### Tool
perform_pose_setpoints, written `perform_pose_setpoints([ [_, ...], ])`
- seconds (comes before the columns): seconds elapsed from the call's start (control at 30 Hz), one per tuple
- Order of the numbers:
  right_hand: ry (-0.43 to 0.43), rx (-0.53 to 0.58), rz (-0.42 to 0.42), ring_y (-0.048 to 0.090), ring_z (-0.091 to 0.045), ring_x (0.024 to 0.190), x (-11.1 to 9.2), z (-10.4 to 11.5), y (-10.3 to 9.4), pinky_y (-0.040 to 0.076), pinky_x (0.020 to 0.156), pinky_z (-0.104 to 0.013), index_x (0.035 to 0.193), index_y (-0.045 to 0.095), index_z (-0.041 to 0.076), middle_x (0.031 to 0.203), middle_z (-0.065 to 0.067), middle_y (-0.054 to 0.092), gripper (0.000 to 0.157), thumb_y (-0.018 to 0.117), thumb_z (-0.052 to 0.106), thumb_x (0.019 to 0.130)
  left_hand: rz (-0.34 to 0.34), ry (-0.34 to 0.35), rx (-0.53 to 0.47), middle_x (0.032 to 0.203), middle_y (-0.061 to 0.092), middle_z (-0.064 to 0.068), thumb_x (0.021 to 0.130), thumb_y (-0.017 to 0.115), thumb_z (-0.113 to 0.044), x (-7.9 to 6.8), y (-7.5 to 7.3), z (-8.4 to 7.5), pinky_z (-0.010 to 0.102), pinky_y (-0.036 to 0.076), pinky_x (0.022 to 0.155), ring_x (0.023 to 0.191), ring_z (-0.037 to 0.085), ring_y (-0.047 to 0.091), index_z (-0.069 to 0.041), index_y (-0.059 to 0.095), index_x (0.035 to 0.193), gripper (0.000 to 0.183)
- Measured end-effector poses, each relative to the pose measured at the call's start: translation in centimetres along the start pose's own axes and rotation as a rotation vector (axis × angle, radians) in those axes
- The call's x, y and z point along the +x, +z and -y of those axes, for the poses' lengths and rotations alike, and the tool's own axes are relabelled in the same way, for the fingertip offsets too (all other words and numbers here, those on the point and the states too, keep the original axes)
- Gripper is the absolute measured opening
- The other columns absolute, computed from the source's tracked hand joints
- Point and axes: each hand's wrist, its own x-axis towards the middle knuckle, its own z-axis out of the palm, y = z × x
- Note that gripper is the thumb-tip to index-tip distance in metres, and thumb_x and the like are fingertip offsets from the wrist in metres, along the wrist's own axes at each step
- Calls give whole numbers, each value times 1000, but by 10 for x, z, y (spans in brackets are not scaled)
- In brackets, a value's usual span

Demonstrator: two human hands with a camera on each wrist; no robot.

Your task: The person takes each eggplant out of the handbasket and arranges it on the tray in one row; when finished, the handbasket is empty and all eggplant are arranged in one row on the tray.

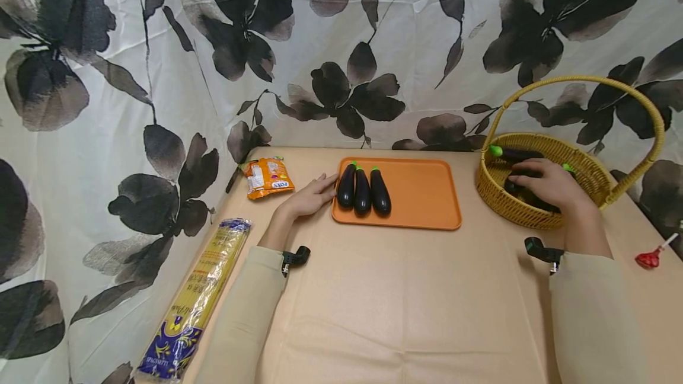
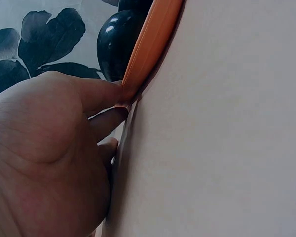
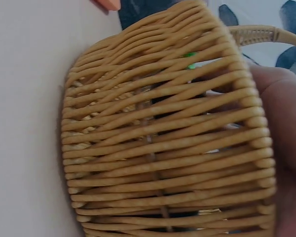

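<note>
Three dark eggplants (image 1: 362, 192) with green tips lie side by side on the left part of an orange tray (image 1: 421, 194). At the tray's left rim is my left hand (image 1: 309, 195), its fingers nearly straight, fingertips touching the edge. In the left wrist view, this hand (image 2: 44, 148) meets the tray's rim (image 2: 150, 44) from the side. My right hand (image 1: 552, 182) reaches inside a wicker basket (image 1: 507, 209), over more eggplants (image 1: 516, 154). Its fingertips are at a dark eggplant; I cannot tell whether they grip it. The basket's weave (image 3: 163, 138) mostly hides those fingers in the right wrist view.
An orange snack packet (image 1: 268, 178) lies at the table's back left. Along the left edge stretches a long spaghetti packet (image 1: 197, 301). The basket's tall handle (image 1: 581, 79) arches above its right side. A red lollipop (image 1: 648, 258) lies at the far right. Floral cloth hangs behind.
</note>
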Motion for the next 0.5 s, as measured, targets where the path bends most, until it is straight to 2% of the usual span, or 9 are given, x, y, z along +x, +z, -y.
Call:
perform_pose_setpoints([
  [0.2,17,87,-82,30,-60,140,-7,4,0,31,107,-79,148,50,-3,158,-38,28,75,53,57,104,-1,-1,9,174,15,18,112,45,-32,-1,0,0,57,1,132,162,41,-1,-19,28,167,59],
  [0.27,23,112,-121,35,-58,135,-10,7,0,38,102,-74,148,51,-1,159,-37,29,75,54,59,103,-2,4,10,174,16,18,112,45,-32,-1,0,-1,58,1,131,162,41,0,-19,28,166,59],
  [0.3,23,123,-139,39,-56,132,-11,8,0,43,99,-67,148,51,-1,159,-35,30,74,55,58,103,-3,5,9,174,16,18,112,45,-32,-1,0,-1,57,1,132,162,41,0,-19,28,166,58],
  [0.37,18,148,-173,45,-51,125,-14,12,1,53,91,-45,148,52,0,160,-32,32,71,57,56,103,-4,10,8,174,17,17,112,45,-32,-1,0,-1,57,1,132,162,40,1,-19,29,166,58],
  [0.43,16,194,-196,49,-48,121,-17,16,1,51,76,-20,148,52,1,164,-28,29,69,59,53,103,-4,9,7,174,17,17,112,46,-32,-1,0,0,57,2,132,162,40,1,-19,29,166,58],
  [0.5,13,243,-209,50,-49,126,-20,21,1,45,67,-7,149,53,4,168,-23,25,67,61,50,102,-3,10,7,174,17,17,112,46,-32,-1,0,0,57,2,132,162,40,1,-19,30,166,58],
])
